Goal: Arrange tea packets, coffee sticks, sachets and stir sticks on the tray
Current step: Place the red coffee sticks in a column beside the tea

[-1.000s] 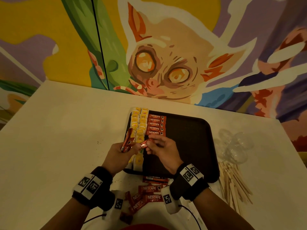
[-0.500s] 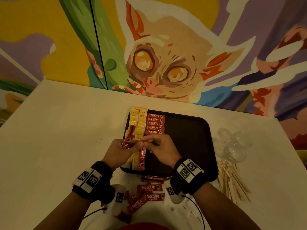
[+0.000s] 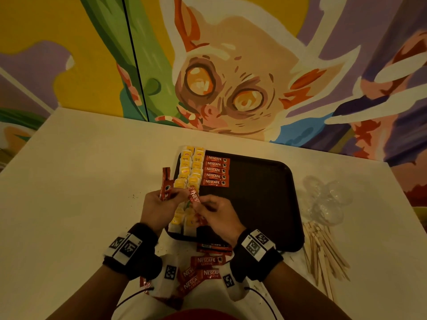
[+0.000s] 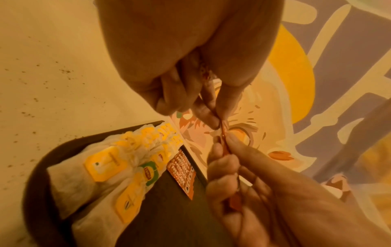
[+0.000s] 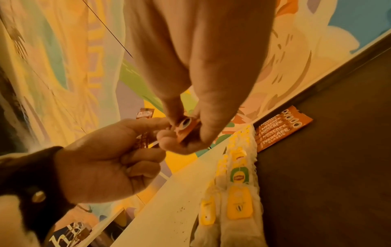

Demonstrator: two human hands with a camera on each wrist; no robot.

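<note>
— Painted wall behind, pale table under us, and the dark tray was our landmark. What did we hold?

— Our left hand, at the tray's near left corner, gripped a small bunch of coffee sticks. Our right hand pinched one coffee stick by its end, drawing it out of the bunch just above the tea bags.

— How should we have placed it?

— Flat, we judged, label up, touching the last stick in the row.

— Counts?

— Five sticks in that row; two columns of tea bags left of it; roughly five loose sticks before the tray; wooden stirrers right of it, too many to count.
</note>
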